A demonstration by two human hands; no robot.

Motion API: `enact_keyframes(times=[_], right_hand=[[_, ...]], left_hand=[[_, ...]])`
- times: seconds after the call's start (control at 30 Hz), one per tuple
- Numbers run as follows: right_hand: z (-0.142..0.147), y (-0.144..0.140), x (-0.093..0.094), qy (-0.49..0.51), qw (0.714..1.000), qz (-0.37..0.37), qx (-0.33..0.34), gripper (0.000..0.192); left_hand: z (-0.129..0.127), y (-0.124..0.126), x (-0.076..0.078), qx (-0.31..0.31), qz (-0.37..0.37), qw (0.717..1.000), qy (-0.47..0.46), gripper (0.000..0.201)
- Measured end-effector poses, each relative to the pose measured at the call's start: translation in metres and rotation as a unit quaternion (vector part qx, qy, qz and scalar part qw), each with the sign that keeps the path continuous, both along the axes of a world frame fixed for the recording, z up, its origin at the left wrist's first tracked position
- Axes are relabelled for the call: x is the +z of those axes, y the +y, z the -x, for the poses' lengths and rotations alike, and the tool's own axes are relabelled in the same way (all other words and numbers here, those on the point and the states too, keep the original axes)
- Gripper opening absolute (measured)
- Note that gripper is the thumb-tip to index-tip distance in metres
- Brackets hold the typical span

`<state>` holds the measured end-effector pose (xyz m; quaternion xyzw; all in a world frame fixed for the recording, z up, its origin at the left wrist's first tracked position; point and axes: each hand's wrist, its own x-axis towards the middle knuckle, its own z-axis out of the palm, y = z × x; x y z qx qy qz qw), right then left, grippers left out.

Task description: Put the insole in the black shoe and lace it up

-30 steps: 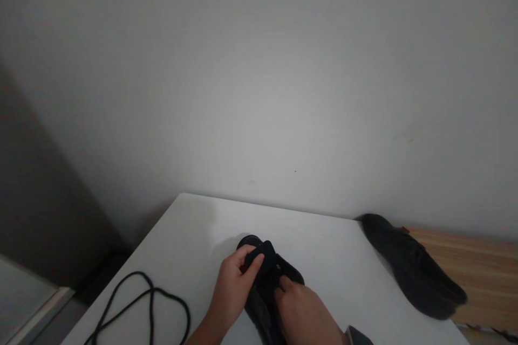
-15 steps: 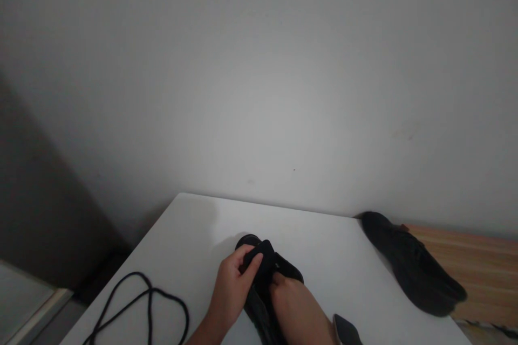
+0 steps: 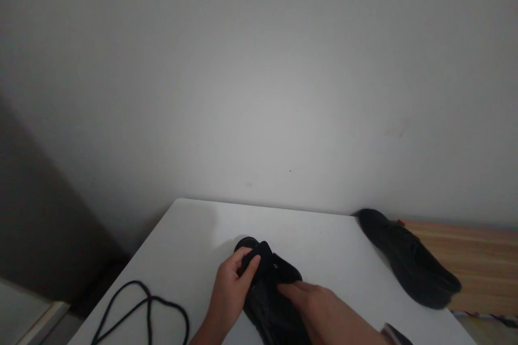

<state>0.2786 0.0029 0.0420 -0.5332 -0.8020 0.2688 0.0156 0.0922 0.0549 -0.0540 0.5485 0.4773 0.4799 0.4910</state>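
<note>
A black shoe (image 3: 279, 310) lies on the white table with its toe pointing away from me. My left hand (image 3: 232, 285) pinches the shoe's raised tongue (image 3: 263, 256) between thumb and fingers. At the right side of the opening, my right hand (image 3: 319, 304) grips the shoe's upper, its fingertips partly hidden against the dark material. No lace shows in the part of this shoe I can see. A loose black shoelace (image 3: 149, 299) lies looped on the table to the left.
A second black shoe (image 3: 408, 261) rests at the table's right edge, near a wood-grain board (image 3: 465, 259). The white table (image 3: 194, 226) meets a pale wall (image 3: 259, 91) at the back. A pale-edged surface (image 3: 32, 312) stands at the lower left.
My right hand has drawn back from inside the shoe to its right side, and its wrist has swung right. My left hand keeps its pinch on the tongue. The view has shifted slightly.
</note>
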Motion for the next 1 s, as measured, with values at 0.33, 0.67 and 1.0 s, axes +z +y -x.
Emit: enact_keyframes(times=[0.33, 0.67, 1.0], right_hand=[[-0.052, -0.013, -0.011, 0.000, 0.992, -0.028, 0.119, 0.050], [-0.023, -0.012, -0.020, -0.139, 0.976, -0.075, 0.151, 0.021], [-0.015, -0.002, -0.005, -0.113, 0.988, 0.006, 0.108, 0.022]], left_hand=[[0.000, -0.001, -0.001, 0.020, 0.001, 1.000, 0.013, 0.031], [0.000, -0.001, 0.001, 0.014, -0.002, 1.000, 0.027, 0.032], [0.000, -0.002, 0.003, 0.017, -0.006, 1.000, 0.022, 0.032]])
